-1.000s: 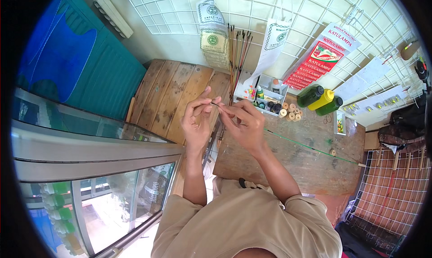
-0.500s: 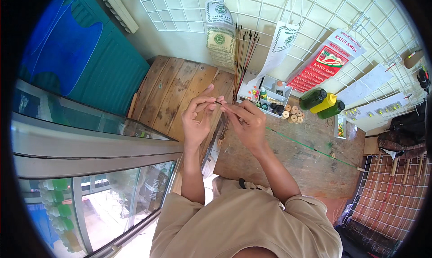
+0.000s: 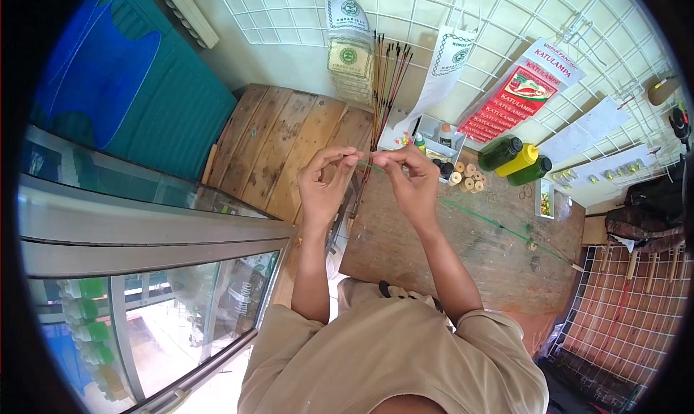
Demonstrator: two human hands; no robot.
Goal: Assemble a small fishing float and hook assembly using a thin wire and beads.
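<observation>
A thin green rod (image 3: 478, 215) lies slantwise over the workbench (image 3: 426, 248), its pale butt end at the right edge. Its slim far end reaches my hands. My left hand (image 3: 322, 190) pinches that end between thumb and fingertips, the other fingers curled above. Just to the right, a small gap away, my right hand (image 3: 413, 190) also holds thumb and fingertips pressed together. The rod passes below these fingertips; whatever they grip is too small to make out.
Wooden spools (image 3: 470, 180) lie beside a white organizer box (image 3: 452, 147). Dark and yellow bottles (image 3: 520, 157) stand at the back right. Thin rods (image 3: 381, 89) lean on the wire-grid wall. A glass-paned metal frame (image 3: 152, 233) is close on my left.
My fingertips were together on the rod's dark tip and are now slightly apart, with a green stretch showing by them. My right hand has turned more upright.
</observation>
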